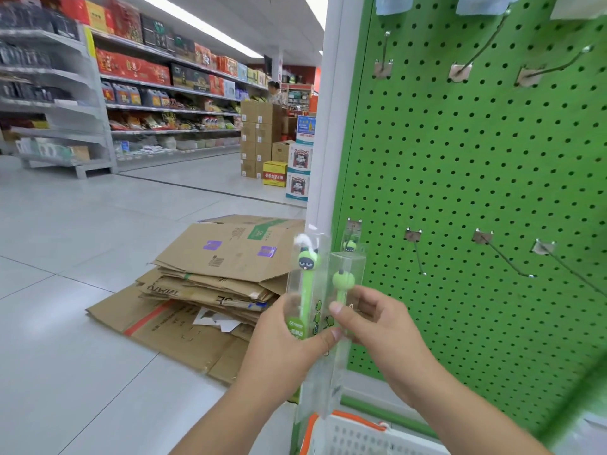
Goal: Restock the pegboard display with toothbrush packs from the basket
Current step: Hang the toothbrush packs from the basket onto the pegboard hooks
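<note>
**shelfnoob:** So what am I looking at down by your hands?

**pegboard_pete:** Nearest thing is the basket [348, 435], white with an orange rim, right under your wrists, so you can grab stock without stepping away. Can't see what's inside it from here. Above it your left hand [282, 343] has its fingers curled round one toothbrush pack [307, 290], thumb pressed on the front. Your right hand [377, 323] pinches a second pack [345, 290] between thumb and fingers. You're holding both upright, hang tabs on top, I'd guess so they can slide straight onto a hook.

**shelfnoob:** Count?

**pegboard_pete:** Two packs in hand, plus a third pack [349, 246] that looks already hung on the leftmost lower hook, partly hidden behind yours. On the green pegboard [476, 165] I count four hooks in the lower row [505, 257], three of them bare, and three bare ones in the upper row [473, 57]. So lots left to fill.

**shelfnoob:** And the floor stuff?

**pegboard_pete:** One pile of flattened cardboard [213, 284] to your left, then stacked cartons [259, 139] farther down the aisle.
</note>
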